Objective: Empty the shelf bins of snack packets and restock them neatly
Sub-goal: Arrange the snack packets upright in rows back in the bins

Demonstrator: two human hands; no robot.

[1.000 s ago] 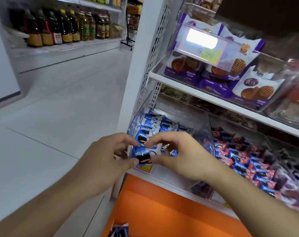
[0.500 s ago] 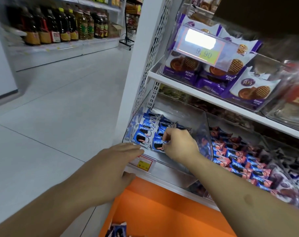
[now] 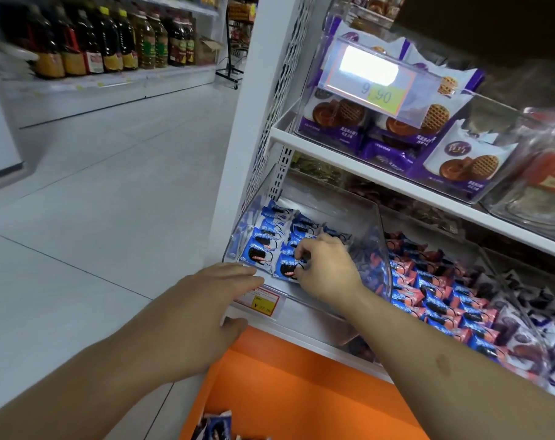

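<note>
Two hands: right hand (image 3: 327,268) fingers pinching blue packet (image 3: 287,265), left hand (image 3: 203,312) relaxed at bin (image 3: 382,249) edge.

Glossy blue plastic-film snack packets (image 3: 259,249) lie in a clear, shiny plastic bin (image 3: 373,230) on a smooth white-painted metal shelf (image 3: 397,185).

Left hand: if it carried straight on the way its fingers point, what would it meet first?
Probably the clear bin's front edge, just ahead of the left hand, then the blue packets; depth is uncertain.
</note>
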